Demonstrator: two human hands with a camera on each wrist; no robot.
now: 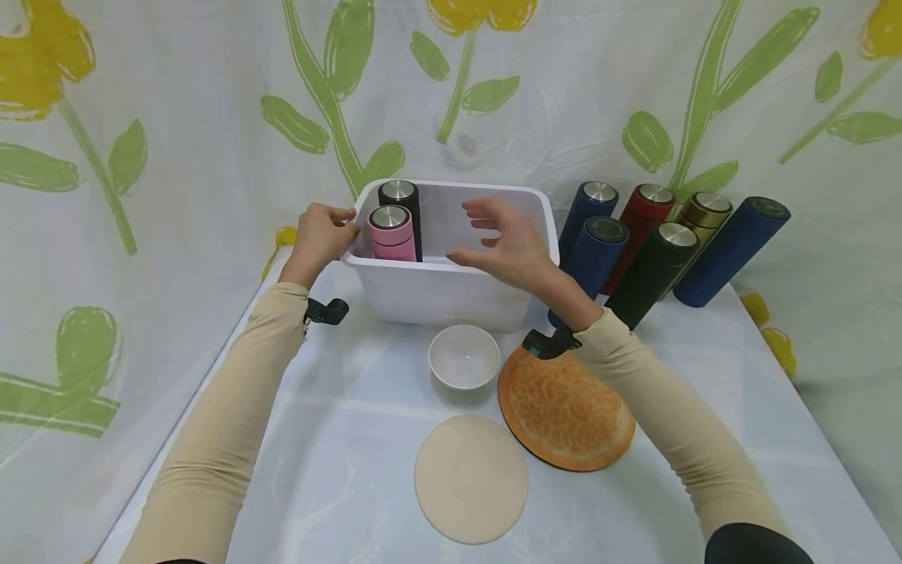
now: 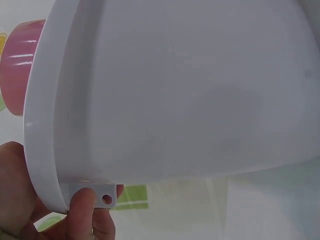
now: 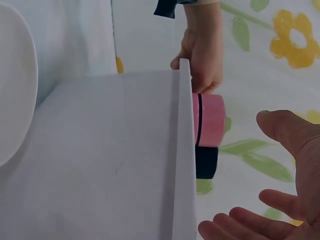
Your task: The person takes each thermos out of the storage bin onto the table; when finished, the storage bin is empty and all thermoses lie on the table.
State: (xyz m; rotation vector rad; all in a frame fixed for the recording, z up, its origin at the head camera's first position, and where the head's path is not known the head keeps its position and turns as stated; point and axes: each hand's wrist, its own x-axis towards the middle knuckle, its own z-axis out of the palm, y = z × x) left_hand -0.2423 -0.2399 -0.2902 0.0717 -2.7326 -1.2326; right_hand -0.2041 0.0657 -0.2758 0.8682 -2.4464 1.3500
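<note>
Nearest the lens, low in the head view, lies a plain beige disc (image 1: 470, 479), with an orange patterned mat (image 1: 567, 411) just right of it and a small white bowl (image 1: 464, 356) above them both. Past the bowl, at the centre of the frame, stands a white bin (image 1: 451, 294), and two flasks are already upright in its left end: a pink flask (image 1: 391, 233) in front and a black flask (image 1: 400, 205) touching it behind. The left hand (image 1: 320, 235) grips the bin's left rim, its fingers curled over the edge; the left wrist view shows fingertips (image 2: 82, 207) under the lip beside a small tab. The right hand (image 1: 509, 244) hovers over the bin's open middle, fingers spread and loosely bent, holding nothing; the right wrist view shows its bare palm (image 3: 300, 165) apart from the bin wall. To the right of the bin, at the upper right of the frame, six more flasks (image 1: 665, 239) stand in a cluster, in blue, red, gold and black, untouched. By this count I judge the loading early: two flasks sit inside, six wait outside, and most of the bin's room is unfilled.
</note>
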